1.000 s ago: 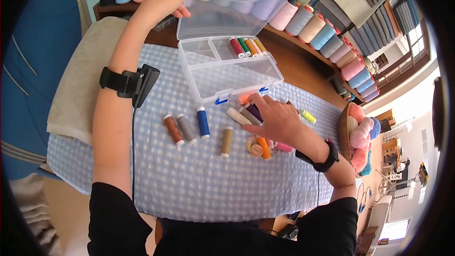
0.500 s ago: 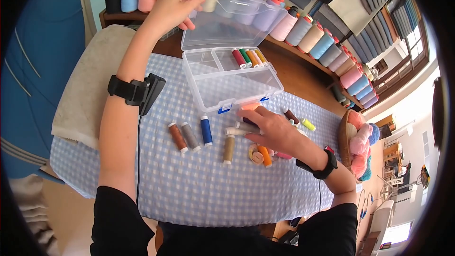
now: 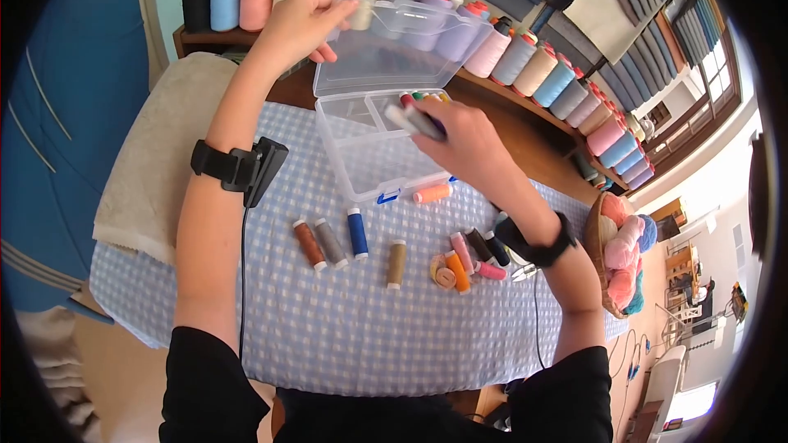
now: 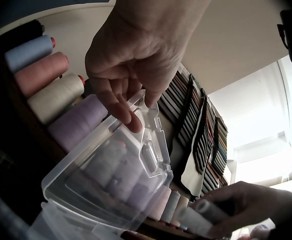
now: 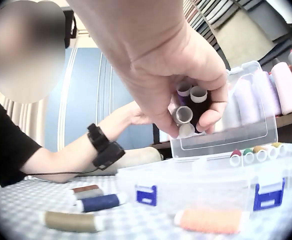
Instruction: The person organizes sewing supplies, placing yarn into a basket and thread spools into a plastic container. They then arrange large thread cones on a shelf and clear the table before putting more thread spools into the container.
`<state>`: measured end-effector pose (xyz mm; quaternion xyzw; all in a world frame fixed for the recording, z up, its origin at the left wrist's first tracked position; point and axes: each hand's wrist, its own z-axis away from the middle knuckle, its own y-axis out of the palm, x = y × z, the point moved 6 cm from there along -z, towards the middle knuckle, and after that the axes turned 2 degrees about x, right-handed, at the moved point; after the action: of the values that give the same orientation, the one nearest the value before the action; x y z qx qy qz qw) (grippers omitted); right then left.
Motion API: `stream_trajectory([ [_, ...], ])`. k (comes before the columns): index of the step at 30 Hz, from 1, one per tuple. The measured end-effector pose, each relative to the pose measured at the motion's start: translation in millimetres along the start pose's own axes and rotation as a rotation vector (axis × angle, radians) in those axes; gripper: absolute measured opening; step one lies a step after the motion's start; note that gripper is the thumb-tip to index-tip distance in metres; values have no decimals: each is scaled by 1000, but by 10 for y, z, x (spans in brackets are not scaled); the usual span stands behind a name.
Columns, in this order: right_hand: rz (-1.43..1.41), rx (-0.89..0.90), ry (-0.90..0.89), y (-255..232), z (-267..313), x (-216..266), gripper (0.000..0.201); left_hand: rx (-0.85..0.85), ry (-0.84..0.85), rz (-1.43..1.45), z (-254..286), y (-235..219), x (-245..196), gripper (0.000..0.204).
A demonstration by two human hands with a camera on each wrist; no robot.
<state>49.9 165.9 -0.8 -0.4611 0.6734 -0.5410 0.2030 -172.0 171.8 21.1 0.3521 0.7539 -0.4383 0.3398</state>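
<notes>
My left hand pinches the front edge of the raised clear lid of a plastic compartment box. Over the box, my right hand grips several thread spools in a bunch; white, grey, purple and dark ones show in the right wrist view. Red, green, gold and other spools lie in a back compartment, partly hidden by the right hand in the head view. A peach-orange spool lies by the box's front. Brown, grey, blue and tan spools lie nearer me.
To the right lie pink, orange and black spools, a yellowish round item and small metal snips. A yarn basket stands at the right edge. Thread cones line a shelf behind the box.
My right hand has gathered several spools from the table and lifted them up over the box. The left hand keeps holding the lid raised.
</notes>
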Motion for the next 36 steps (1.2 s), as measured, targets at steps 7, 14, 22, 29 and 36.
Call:
stream_trajectory([
  [7,168,19,299,504,-453,-305,35,10,7,54,6,-15,-17,44],
  [14,20,-85,100,469,-418,-337,32,21,26,71,-7,-4,-9,45],
  [22,-30,-69,136,424,-272,-399,26,22,42,72,-2,-2,-10,45],
  [29,3,-27,96,463,-351,-352,31,9,23,60,-12,9,3,45],
  [36,20,-90,-11,444,-269,-341,31,-45,77,127,-1,-6,-2,41],
])
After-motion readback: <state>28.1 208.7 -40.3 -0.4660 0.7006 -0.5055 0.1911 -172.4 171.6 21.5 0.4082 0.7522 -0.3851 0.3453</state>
